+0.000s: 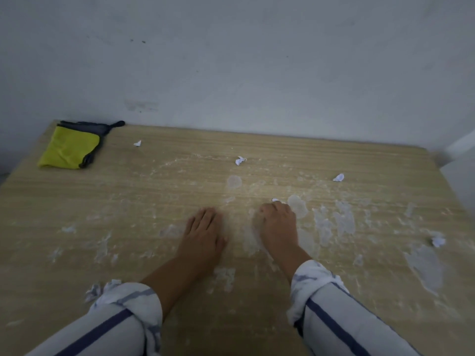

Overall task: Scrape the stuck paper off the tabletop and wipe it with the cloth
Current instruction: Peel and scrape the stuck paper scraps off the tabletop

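Observation:
The light wooden tabletop (pixel 144 196) carries pale patches of stuck paper (pixel 344 222), thickest on the right side. My left hand (pixel 204 232) lies flat on the wood with its fingers together, holding nothing. Just to its right, my right hand (pixel 279 222) is curled with its fingertips pressed down on the surface; a small white bit of paper (pixel 275 200) shows at the fingertips. A folded yellow cloth with grey edging (pixel 69 147) lies at the far left corner, well away from both hands.
Small crumpled paper bits lie loose on the table: one near the cloth (pixel 137 143), one at centre back (pixel 240 160), one at right back (pixel 338 177), one at the right edge (pixel 438 241). A grey wall (pixel 231 60) runs directly behind the table.

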Tool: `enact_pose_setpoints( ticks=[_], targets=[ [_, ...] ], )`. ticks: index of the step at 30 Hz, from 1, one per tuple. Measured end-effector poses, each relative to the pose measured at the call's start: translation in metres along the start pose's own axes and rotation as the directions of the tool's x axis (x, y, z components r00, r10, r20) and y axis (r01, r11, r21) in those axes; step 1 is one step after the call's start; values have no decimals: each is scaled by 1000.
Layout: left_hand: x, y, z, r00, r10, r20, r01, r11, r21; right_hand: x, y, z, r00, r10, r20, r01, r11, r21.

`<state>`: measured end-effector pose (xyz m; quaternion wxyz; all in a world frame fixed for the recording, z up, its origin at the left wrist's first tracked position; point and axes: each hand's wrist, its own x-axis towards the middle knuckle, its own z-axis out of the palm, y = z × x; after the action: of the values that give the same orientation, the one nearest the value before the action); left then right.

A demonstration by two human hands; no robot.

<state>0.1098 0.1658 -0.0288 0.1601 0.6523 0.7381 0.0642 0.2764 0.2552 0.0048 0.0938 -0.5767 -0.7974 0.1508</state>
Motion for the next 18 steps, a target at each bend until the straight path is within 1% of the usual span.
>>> enact_pose_setpoints(
  ticks=[1,4,8,11,13,15,18],
  targets=[
    [9,4,-1,1000,10,12,-10,1000,-5,9,7,-5,1000,28,-9,-28,1000,-13],
    [39,14,-4,999,22,25,-21,999,-43,30,23,-11,998,50,-37,-51,998,-23],
    [81,23,-11,1000,2,21,1,994,-105,35,31,-4,998,-24,58,27,998,-52],
    [117,28,-24,1000,-4,11,6,988,-152,33,30,0,995,-82,52,85,994,-66],
    [142,31,-33,1000,-4,-30,-1,985,-170,33,27,2,996,-65,64,69,996,-60],
    [166,34,-41,999,-15,-33,11,990,-139,35,27,4,998,-38,56,39,999,-13],
    [196,35,-49,1000,14,15,-13,999,-51,37,28,3,999,-39,33,39,999,-10]
  ],
)
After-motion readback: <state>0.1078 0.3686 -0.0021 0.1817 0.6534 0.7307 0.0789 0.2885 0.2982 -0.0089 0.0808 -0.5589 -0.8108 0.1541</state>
